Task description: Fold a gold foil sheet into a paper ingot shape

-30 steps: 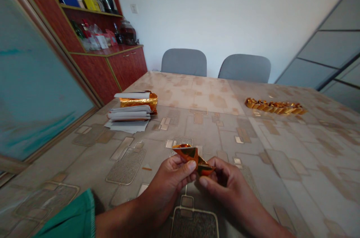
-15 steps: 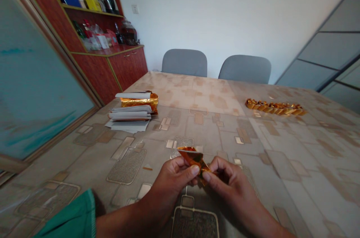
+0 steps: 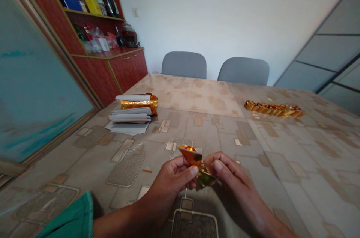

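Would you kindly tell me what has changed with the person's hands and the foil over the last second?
The right hand has risen and rolled over, its fingers now coming down on the lower end of the orange-gold foil piece. The left hand keeps its grip on the upper end; nothing was let go. The paper stack and folded foil chain stayed as they were.

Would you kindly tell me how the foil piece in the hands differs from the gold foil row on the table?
The foil piece is single, the gold foil row many folded pieces. The foil piece is held up; the row lies on the table. Both shine orange-gold.
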The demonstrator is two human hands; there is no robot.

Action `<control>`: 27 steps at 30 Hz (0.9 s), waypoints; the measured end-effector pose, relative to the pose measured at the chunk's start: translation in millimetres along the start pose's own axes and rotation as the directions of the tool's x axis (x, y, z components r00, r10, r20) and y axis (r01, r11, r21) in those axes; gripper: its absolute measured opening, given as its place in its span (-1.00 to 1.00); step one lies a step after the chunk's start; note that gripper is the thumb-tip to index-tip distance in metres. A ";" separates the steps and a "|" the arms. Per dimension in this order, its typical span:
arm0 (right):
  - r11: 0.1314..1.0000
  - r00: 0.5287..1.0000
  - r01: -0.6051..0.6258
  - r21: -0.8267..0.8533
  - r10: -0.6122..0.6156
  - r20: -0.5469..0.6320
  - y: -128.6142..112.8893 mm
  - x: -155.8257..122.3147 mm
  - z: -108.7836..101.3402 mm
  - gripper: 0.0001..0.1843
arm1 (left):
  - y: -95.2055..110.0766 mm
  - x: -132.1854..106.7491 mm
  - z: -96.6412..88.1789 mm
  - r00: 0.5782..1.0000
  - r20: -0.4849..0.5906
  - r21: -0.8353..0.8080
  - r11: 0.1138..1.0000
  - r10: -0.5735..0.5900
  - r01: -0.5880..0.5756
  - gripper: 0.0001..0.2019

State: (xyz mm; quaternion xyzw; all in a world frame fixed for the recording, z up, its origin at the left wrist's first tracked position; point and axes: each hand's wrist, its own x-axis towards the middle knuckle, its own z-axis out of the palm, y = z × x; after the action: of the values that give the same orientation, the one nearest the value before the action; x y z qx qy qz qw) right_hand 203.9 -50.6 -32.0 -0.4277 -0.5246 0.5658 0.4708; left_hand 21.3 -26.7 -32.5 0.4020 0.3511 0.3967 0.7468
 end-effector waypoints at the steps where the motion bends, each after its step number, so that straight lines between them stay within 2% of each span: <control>1: 1.000 1.000 0.004 0.012 -0.004 -0.007 -0.8 0.3 -1.5 -0.59 | -0.1 0.7 -0.5 1.000 0.012 0.007 1.000 0.004 -0.004 -0.67; 4: 0.998 0.999 -0.051 0.047 0.049 0.023 -3.7 1.6 -2.4 -0.58 | -0.6 1.3 -2.0 0.999 0.034 0.061 0.998 0.001 -0.003 -0.69; 8: 0.990 0.988 -0.127 0.052 0.122 0.093 -6.5 2.8 2.9 -0.51 | -1.7 -1.2 -2.9 0.990 0.131 0.137 0.990 -0.047 0.029 -0.67; 10: 0.987 0.987 -0.134 0.083 0.125 0.105 -5.7 3.0 5.7 -0.57 | -2.5 -3.5 -2.3 0.985 0.153 0.173 0.984 -0.079 0.052 -0.66; 14: 0.986 0.988 -0.140 0.089 0.134 0.077 -1.0 3.1 8.4 -0.70 | -6.0 -6.8 -2.0 0.988 0.125 0.236 0.970 -0.088 0.057 -0.70; 17: 0.990 0.992 -0.119 0.079 0.117 0.039 2.0 3.3 9.4 -0.74 | -9.9 -6.9 -3.1 0.993 0.105 0.173 0.984 -0.062 0.043 -0.71; 20: 0.985 0.992 -0.127 0.113 0.125 0.023 2.6 3.8 10.4 -0.72 | -10.9 -7.0 -2.5 0.996 0.084 0.080 0.997 -0.032 0.025 -0.61; 27: 0.967 0.982 -0.190 0.173 0.190 0.017 -3.4 4.3 10.2 -0.62 | 1.6 -10.4 5.6 0.997 0.082 0.075 0.997 -0.006 0.000 -0.65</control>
State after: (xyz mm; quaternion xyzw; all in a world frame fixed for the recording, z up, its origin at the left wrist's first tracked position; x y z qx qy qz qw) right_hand 193.4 -48.3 -27.7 -0.4331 -0.4301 0.6519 0.4500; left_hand 20.9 -36.9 -26.6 0.4454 0.3353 0.3652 0.7455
